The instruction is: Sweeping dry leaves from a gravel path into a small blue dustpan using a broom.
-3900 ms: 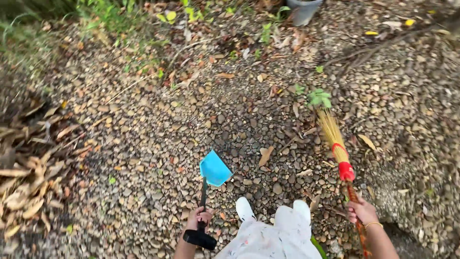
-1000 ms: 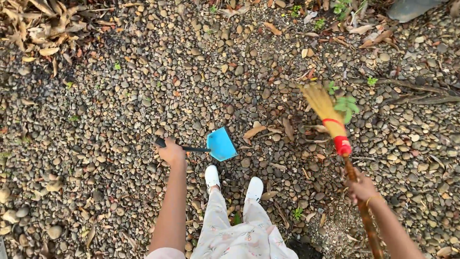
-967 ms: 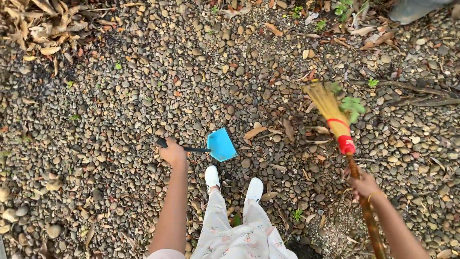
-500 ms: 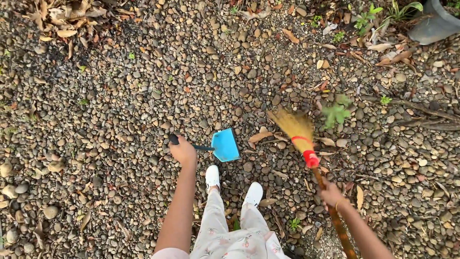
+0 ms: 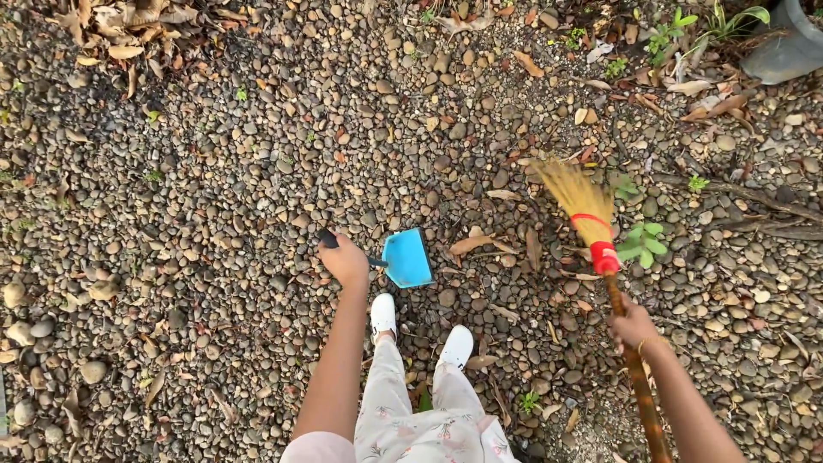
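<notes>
My left hand (image 5: 347, 260) grips the black handle of a blue dustpan (image 5: 407, 257) that rests on the pebbled ground just ahead of my white shoes (image 5: 383, 314). My right hand (image 5: 633, 325) holds the brown stick of a straw broom (image 5: 581, 204) with a red binding. The bristles touch the pebbles to the right of the dustpan. Dry brown leaves (image 5: 471, 243) lie between the pan's open edge and the broom.
Pebbles cover the ground all around. A heap of dry leaves (image 5: 111, 34) lies at the top left. A grey pot (image 5: 787, 51) and small green plants (image 5: 643, 242) stand at the right, with roots (image 5: 754, 201) running across the stones.
The broom swept left toward the dustpan, then swung back out to the right. My left hand with the dustpan has stayed in about the same place.
</notes>
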